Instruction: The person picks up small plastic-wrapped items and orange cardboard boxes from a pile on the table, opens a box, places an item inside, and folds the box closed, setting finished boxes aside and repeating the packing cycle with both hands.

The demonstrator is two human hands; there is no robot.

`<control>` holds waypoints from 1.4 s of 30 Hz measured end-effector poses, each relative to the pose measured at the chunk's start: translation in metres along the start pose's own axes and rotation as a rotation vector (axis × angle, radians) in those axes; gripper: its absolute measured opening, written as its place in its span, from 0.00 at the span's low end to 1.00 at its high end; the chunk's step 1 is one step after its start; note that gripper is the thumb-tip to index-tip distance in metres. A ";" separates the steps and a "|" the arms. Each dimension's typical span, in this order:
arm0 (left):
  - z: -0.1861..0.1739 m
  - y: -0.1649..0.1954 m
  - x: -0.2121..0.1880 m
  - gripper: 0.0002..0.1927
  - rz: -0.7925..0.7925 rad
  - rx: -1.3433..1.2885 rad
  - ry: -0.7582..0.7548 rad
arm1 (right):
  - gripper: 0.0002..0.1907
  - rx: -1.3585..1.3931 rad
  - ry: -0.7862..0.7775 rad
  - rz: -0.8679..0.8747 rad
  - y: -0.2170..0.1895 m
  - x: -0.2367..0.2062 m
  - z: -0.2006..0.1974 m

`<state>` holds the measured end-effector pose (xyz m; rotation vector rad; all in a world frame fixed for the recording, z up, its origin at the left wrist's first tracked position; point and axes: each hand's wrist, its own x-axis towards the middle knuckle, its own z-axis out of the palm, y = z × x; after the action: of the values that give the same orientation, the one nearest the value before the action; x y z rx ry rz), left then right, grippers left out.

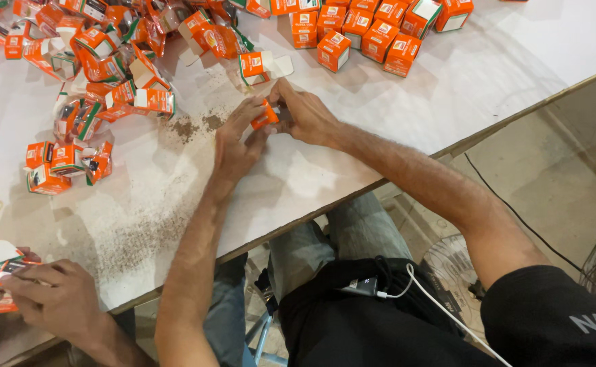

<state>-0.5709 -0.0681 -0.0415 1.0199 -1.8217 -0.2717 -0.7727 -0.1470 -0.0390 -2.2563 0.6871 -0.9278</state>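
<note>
Here a small orange carton point(265, 117) is pinched between both hands above the white tabletop point(488, 75), close to the middle of the view. The left hand point(235, 139) is closed on the carton's lower end, thumb and fingertips pressed to its sides, while the right hand point(306, 114) is closed on the upper end, its fingers curled over what appears to be the flap; how far the flap is folded cannot be told. The carton is judged to be light, thin card, stiff along its creases but easily crushed on the flat faces, so it is best held by the edges and corners, with gentle pressure. Just beyond the hands an open orange-and-white carton point(256, 66) lies with its flaps spread. Further left a loose heap of cartons point(101, 61) is scattered, and finished boxes point(372, 30) are ranked at the top. A dusting of dark grit point(196, 126) lies on the surface. At the lower left, another person's hand point(53, 299) rests on a similar carton.
</note>
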 end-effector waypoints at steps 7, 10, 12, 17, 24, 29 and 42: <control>0.012 -0.014 -0.004 0.05 -0.136 -0.200 0.064 | 0.29 0.015 -0.026 0.019 -0.006 0.001 -0.003; 0.011 -0.017 -0.007 0.06 -0.051 -0.058 0.008 | 0.30 -0.080 -0.007 -0.019 -0.007 0.000 -0.002; 0.006 -0.016 -0.009 0.06 -0.001 0.010 -0.051 | 0.28 -0.068 -0.020 -0.021 -0.008 -0.002 -0.001; -0.007 -0.013 0.000 0.06 0.056 0.105 -0.116 | 0.25 -0.157 0.022 -0.193 -0.009 0.003 -0.016; 0.010 -0.026 0.070 0.34 0.111 0.521 0.026 | 0.33 -0.568 0.589 -0.183 0.000 0.004 -0.040; 0.038 -0.008 0.075 0.24 -0.056 0.283 0.148 | 0.25 0.116 0.151 0.398 0.020 0.009 -0.010; 0.001 -0.061 0.139 0.34 -0.200 0.860 -0.238 | 0.29 -0.099 0.041 0.004 0.021 -0.001 -0.015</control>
<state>-0.5613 -0.2097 0.0132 1.8240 -2.0924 0.3273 -0.7894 -0.1664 -0.0453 -2.3271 0.7707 -0.9602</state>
